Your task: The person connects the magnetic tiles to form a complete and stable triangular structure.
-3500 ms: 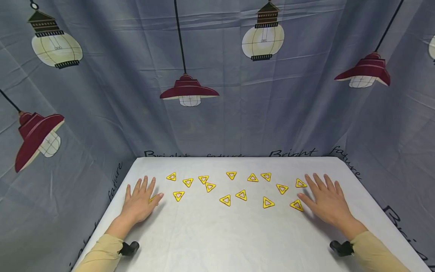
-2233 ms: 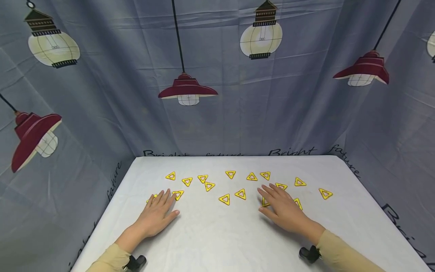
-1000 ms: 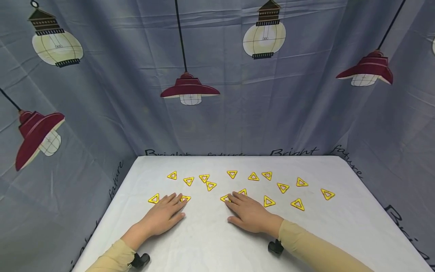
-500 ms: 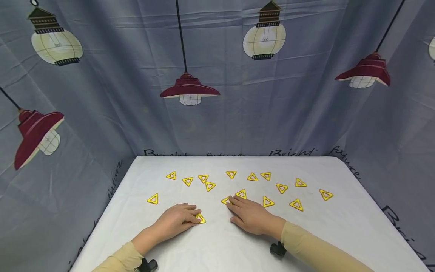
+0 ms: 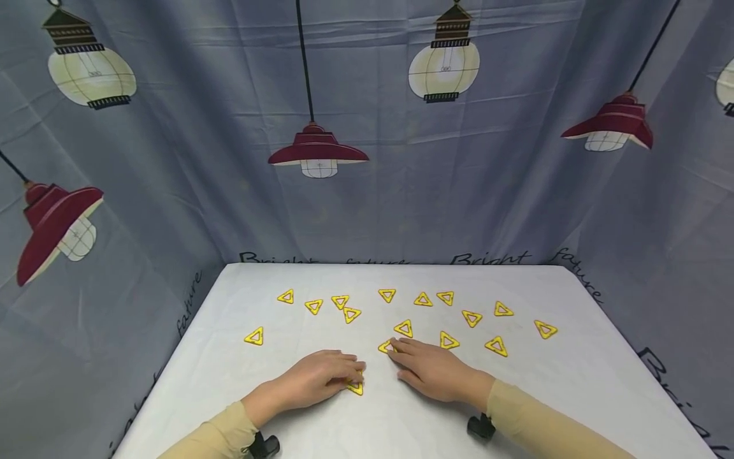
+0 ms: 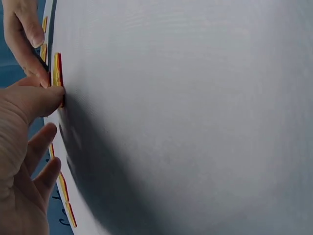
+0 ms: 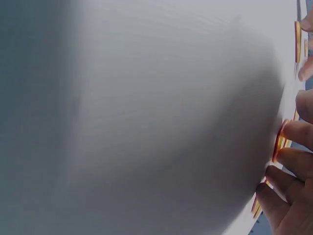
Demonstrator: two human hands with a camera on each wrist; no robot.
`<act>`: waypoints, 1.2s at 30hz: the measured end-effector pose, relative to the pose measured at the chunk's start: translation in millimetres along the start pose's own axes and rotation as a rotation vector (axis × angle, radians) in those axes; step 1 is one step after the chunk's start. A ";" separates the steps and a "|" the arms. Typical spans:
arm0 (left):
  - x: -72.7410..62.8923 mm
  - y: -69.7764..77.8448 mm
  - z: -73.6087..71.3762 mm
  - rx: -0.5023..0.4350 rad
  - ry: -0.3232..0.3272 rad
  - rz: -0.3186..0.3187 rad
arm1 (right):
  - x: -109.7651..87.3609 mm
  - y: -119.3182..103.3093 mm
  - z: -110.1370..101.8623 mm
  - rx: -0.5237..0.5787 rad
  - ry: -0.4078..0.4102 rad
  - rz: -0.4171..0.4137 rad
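Observation:
Between the thumb and fingers of my left hand (image 5: 321, 377) is a yellow triangular piece with an open middle (image 5: 357, 389), its near corner showing below the fingertips. The left wrist view shows that piece (image 6: 57, 68) edge-on, yellow with a red side, pinched by the thumb. My right hand (image 5: 436, 371) lies palm down a little to the right, its fingertips on another yellow triangle (image 5: 384, 347) and partly covering it. In the right wrist view this second triangle (image 7: 279, 142) sits under extended fingers. The two hands are close together, a short gap apart.
Several similar yellow triangles lie scattered behind the hands, one (image 5: 404, 328) just beyond the right fingertips. Single triangles lie far left (image 5: 254, 336) and far right (image 5: 545, 329). The white table (image 5: 229, 363) ends at a grey curtain (image 5: 367, 217) with printed lamps.
My left hand has pinched a triangle from the left part of the table and brought it right and nearer. My right hand came in from the right; its triangle has slid slightly nearer.

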State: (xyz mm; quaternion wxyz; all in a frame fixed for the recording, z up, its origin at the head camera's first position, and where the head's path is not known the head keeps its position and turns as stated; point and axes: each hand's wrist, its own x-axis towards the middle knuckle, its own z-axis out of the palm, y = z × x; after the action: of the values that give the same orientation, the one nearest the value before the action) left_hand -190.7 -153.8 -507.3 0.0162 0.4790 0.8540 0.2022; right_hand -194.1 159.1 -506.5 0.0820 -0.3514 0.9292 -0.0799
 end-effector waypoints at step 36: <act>23.2 5.6 23.2 -0.195 0.109 -0.382 | -34.0 23.3 -1.9 0.103 0.044 -0.114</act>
State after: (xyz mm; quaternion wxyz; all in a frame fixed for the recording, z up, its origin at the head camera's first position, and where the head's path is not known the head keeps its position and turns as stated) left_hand -193.5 -124.4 -522.7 0.0547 0.2929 0.9053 0.3028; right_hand -184.3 199.2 -506.1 0.0749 -0.3973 0.9038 -0.1400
